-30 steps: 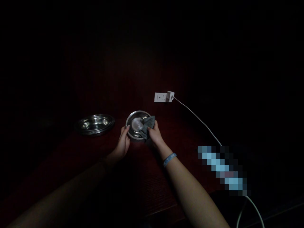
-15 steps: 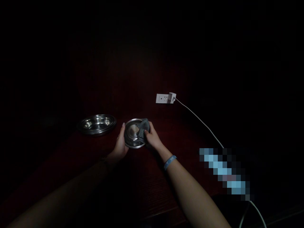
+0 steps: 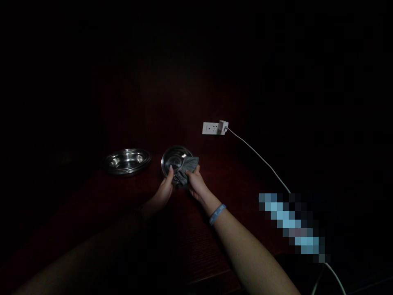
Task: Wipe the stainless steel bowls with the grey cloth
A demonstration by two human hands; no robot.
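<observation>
A shiny round metal bowl is held up before me, its inside facing me. My left hand grips its lower left rim, with the thumb over the edge. At the lower right, my right hand pinches a grey cloth against the bowl, and the cloth covers part of the inside and rim. The fingers behind the bowl are hidden. A blue wristband circles my right wrist.
Left of the bowl, several stacked metal dishes rest on the dark red wooden table. On the wall is a white socket with a charger; its cable runs right to a pixelated, blurred-out object.
The bowl has tipped and moved slightly up and right. My left hand has slid to its lower rim, and the cloth has shifted lower across the right side.
</observation>
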